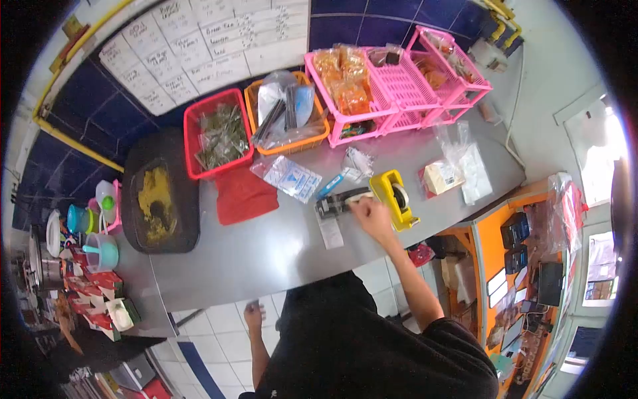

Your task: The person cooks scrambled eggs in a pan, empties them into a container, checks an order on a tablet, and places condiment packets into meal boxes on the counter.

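Note:
My right hand (372, 216) is over the steel worktop (266, 256), its fingers drawn together at the end of a black device with a white roll-like part (340, 201). Whatever its fingertips hold is too small to make out. Just right of that hand stands a yellow tape dispenser (393, 199) with a roll in it. A white paper slip (330, 233) lies below the black device, and a blue pen-like item (330, 187) above it. My left hand (254, 314) hangs beside my body, off the worktop edge, loosely open and apparently holding nothing.
Along the wall stand a red basket (189, 143) of small packets, an orange basket (292, 145) and pink racks (415, 96). A red cloth (246, 196), a printed plastic bag (292, 178) and a dark tray with yellow residue (183, 233) lie nearby. Rightward is an orange shelf (488, 249).

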Demonstrator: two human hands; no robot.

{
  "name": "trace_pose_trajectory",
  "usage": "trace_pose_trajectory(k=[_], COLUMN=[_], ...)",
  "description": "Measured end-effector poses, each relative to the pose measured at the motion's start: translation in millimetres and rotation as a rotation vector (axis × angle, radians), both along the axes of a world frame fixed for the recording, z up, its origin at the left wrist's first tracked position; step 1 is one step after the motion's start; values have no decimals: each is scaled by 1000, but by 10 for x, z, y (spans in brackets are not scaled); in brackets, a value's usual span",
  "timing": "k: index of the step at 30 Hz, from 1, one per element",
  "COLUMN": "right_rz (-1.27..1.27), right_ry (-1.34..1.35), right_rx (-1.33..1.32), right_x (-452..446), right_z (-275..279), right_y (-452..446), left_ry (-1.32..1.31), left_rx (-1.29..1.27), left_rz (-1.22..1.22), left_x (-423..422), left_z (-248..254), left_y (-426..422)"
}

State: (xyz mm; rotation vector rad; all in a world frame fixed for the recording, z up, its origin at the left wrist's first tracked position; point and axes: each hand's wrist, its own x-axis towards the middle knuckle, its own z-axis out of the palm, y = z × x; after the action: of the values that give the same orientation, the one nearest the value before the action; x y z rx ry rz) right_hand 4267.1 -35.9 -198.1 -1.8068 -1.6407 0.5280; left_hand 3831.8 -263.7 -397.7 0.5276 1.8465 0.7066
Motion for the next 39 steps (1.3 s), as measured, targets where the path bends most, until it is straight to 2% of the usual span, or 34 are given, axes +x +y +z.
trace_pose_trajectory(k=[1,3,5,6,7,9,10,11,12,14,15,17,20,24,27,29,32,35,36,38,39], right_rz=[-31,-89,-99,-107,-97,-1,57,72,92,138,157,176,128,103,194,258,149,173,163,204,192], right_ry=[36,-4,25,61,72,-162,-163,-153,-224,-275,-272,-307,-150,-123,-92,22,33,-95,-95,157,156], right_rx=[134,221,293,326,356,636,513,522,399,92,94,277,212,177,225,398,544,712,716,329,332], right_x=[80,252,418,467,530,703,786,812,826,853,886,970,1038,1186,1291,1311,1332,1407,1415,1410,1383], right_z=[159,487,720,814,859,800,772,730,691,611,517,338,407,638,802,886,910,903,912,962,980], right_y=[196,599,1014,1225,1451,1870,2039,2179,2314,2552,2655,2882,2985,2919,2814,2734,2693,2692,2688,2725,2764], left_ry=[-1,35,-44,-54,-104,-431,-539,-358,-166,-35,-12,23,74,116,36,-42,-67,-106,-102,-475,-474], left_rx=[-9,-39,-236,-219,-269,-376,-411,-333,-271,-211,-184,-124,-61,-43,-113,-164,-219,-211,-207,19,19], left_rz=[17,52,263,284,399,510,549,518,480,414,357,248,140,99,191,290,350,389,381,448,436], left_x=[-73,-212,-172,-110,-48,-47,10,270,534,882,1036,1309,1574,1656,1590,1528,1323,1214,1137,1000,989], left_z=[-115,-479,-500,-515,-611,-680,-670,-590,-528,-425,-366,-142,91,194,192,108,-183,-310,-414,-557,-585], left_y=[-152,-563,-854,-1026,-1142,-1248,-1253,-1271,-1300,-1223,-1173,-992,-851,-803,-791,-833,-883,-786,-817,-838,-790])
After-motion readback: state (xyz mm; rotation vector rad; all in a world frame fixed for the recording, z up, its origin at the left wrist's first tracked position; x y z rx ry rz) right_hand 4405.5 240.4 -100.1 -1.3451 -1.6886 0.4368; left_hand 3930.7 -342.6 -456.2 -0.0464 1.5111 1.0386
